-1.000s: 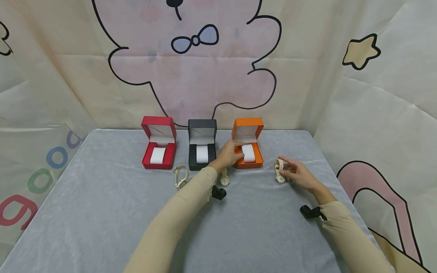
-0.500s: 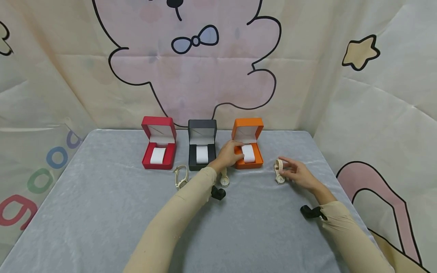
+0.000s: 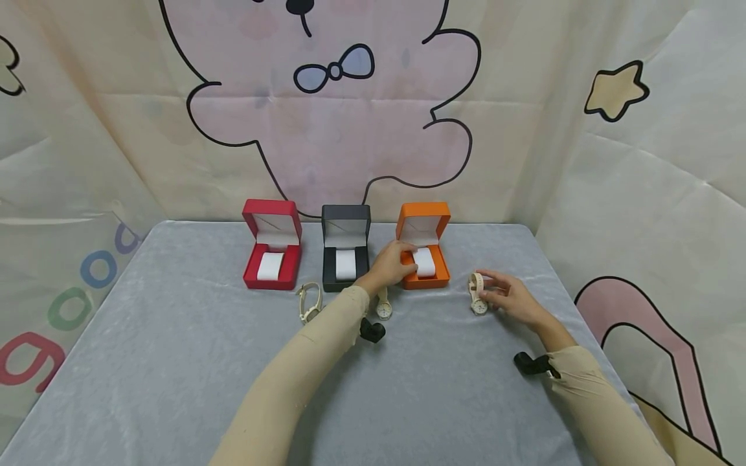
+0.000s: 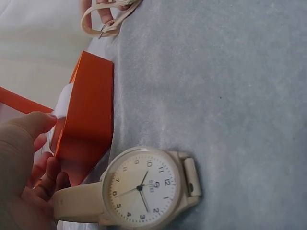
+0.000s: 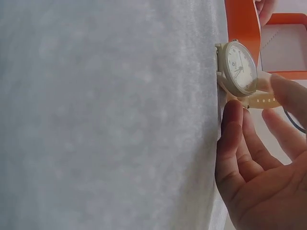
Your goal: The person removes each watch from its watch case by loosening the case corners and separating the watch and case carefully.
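Observation:
My left hand (image 3: 387,262) reaches into the open orange watch box (image 3: 440,264). Thumb and forefinger pinch the left end of its white cushion (image 3: 424,262); the exact contact is partly hidden. Below that wrist lies a cream wristwatch (image 4: 141,187), its round dial up, partly covered by the forearm in the head view. On the right, my right hand (image 3: 513,298) holds another cream wristwatch (image 5: 240,69) by its looped strap, thumb and fingertips on either side, the watch standing on the table. A third wristwatch (image 3: 309,301) lies left of the left sleeve.
An open red watch box (image 3: 249,272) and an open dark grey one (image 3: 329,275) stand in line left of the orange box, each holding a white cushion. Grey cloth covers the table (image 3: 443,388). A printed curtain (image 3: 524,129) hangs close behind the boxes.

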The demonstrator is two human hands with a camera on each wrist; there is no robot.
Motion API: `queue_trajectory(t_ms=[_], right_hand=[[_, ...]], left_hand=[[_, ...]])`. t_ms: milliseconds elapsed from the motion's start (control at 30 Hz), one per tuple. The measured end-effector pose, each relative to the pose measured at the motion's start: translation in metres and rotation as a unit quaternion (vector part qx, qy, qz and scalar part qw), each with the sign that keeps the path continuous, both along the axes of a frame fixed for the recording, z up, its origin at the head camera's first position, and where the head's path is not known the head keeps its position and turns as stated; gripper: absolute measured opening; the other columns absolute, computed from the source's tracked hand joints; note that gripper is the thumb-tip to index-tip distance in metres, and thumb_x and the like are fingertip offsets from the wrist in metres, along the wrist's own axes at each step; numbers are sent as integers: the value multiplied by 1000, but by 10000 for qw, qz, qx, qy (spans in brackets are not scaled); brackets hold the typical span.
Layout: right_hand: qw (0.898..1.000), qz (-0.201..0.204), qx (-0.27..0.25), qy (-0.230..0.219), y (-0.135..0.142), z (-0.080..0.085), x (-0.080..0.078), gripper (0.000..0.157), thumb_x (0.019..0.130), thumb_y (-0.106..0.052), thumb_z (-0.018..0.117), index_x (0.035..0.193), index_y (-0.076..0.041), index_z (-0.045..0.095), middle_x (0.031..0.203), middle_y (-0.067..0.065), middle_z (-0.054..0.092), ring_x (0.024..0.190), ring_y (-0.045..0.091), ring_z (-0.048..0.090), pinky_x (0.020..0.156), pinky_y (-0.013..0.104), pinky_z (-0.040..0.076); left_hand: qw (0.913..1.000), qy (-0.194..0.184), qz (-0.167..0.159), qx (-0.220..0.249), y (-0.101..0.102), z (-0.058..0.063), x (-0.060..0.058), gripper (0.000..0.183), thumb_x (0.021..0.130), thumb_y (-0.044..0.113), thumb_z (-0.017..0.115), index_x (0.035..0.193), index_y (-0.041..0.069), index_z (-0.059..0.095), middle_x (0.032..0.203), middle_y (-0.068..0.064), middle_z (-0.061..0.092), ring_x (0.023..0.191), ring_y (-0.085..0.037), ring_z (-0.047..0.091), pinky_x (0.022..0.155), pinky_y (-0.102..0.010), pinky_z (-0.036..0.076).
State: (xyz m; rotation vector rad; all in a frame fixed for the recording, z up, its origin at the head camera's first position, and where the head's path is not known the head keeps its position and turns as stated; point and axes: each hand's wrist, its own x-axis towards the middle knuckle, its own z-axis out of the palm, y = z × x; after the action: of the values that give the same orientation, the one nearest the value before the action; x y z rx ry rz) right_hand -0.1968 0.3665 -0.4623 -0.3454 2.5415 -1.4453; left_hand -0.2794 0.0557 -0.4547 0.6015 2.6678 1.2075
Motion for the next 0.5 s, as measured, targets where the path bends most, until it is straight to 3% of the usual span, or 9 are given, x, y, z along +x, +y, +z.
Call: queue_trajectory(t_ms=[333, 500], right_hand=[[9994, -303, -88, 104, 1, 4, 2, 51, 104, -13, 55, 147, 11, 41, 125, 34, 61, 84, 4, 69, 68, 29, 57], [9977, -489, -255, 386, 5, 5, 1, 44, 103, -11, 56, 142, 10, 48, 112, 5, 73, 80, 6, 70, 66, 29, 57]], left_hand=[[9994, -125, -200, 260, -6, 1, 2, 42, 97, 18, 67, 138, 10, 63, 140, -8, 58, 131, -23, 52, 114, -41, 42], [9990, -151, -295, 302, -8, 1, 5, 41, 98, 19, 65, 139, 12, 62, 138, -9, 58, 117, -25, 54, 101, -38, 47]])
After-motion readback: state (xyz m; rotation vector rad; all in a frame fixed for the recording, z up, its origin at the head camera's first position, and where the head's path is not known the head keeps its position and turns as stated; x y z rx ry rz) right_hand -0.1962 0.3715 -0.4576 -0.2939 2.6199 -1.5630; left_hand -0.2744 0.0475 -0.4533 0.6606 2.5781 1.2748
